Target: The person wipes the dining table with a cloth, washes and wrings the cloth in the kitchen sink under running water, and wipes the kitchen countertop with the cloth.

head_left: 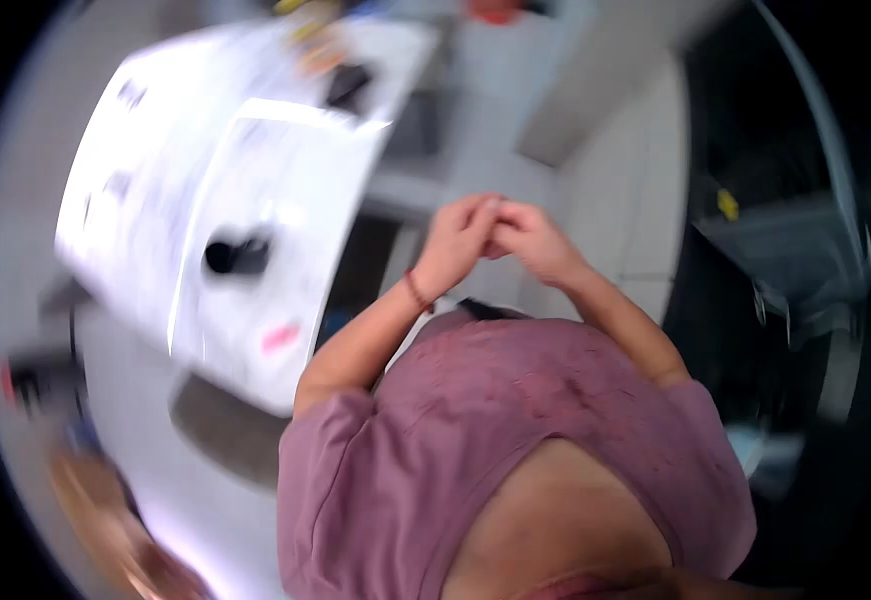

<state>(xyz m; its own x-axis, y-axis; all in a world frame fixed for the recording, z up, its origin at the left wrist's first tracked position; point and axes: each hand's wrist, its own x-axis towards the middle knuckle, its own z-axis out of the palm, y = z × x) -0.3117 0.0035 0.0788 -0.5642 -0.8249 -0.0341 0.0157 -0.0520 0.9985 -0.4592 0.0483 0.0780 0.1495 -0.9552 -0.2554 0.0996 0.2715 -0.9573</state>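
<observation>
My left hand [456, 243], with a thin reddish bracelet [416, 290] at its wrist, is held out in front of my body. Its fingers are bent and meet those of my right hand [536, 240]. Both hands are closed, fingertips pressed together; whatever is between them, if anything, is hidden. They hang over the floor, to the right of a white table [286, 180]. My mauve shirt [526, 390] fills the lower middle of the view.
On the table lie a dark object [236, 256], a small pink item [281, 338] and another dark thing [349, 87], all blurred. A grey-brown seat [231, 425] stands by its near edge. At the right is a dark area with a grey container [781, 245].
</observation>
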